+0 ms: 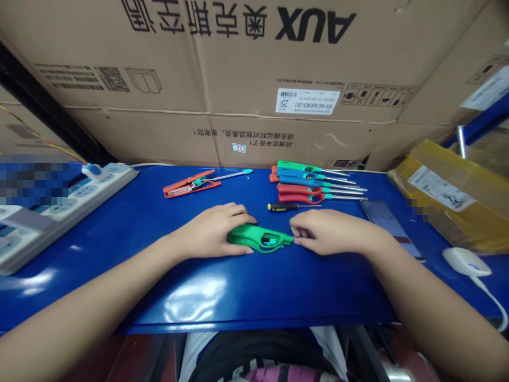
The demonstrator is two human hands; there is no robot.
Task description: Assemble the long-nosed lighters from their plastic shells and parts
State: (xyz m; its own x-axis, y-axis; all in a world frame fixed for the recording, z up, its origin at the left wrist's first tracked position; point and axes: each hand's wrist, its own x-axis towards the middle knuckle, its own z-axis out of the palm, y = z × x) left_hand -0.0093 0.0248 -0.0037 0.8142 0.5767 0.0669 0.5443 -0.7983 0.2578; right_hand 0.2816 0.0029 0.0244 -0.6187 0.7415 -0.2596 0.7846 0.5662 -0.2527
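A green long-nosed gas lighter (254,236) lies on the blue table in front of me. My left hand (218,231) is closed round its handle end, thumb on the near side and fingers on the far side. At the nozzle end, my right hand (318,231) pinches the thin metal tube, most of which the fingers hide. Just beyond the right hand lies a black and yellow screwdriver (282,207). Farther back are two red lighters (298,197), a blue lighter (296,175) and another green lighter (296,165), with an orange end showing beside them.
An opened orange lighter (191,185) with exposed inner parts lies at the back left. A power strip (71,204) runs along the left side. On the right are a phone (392,228), a white corded device (466,262) and a yellow-taped package (457,196). A large cardboard box (222,101) stands behind.
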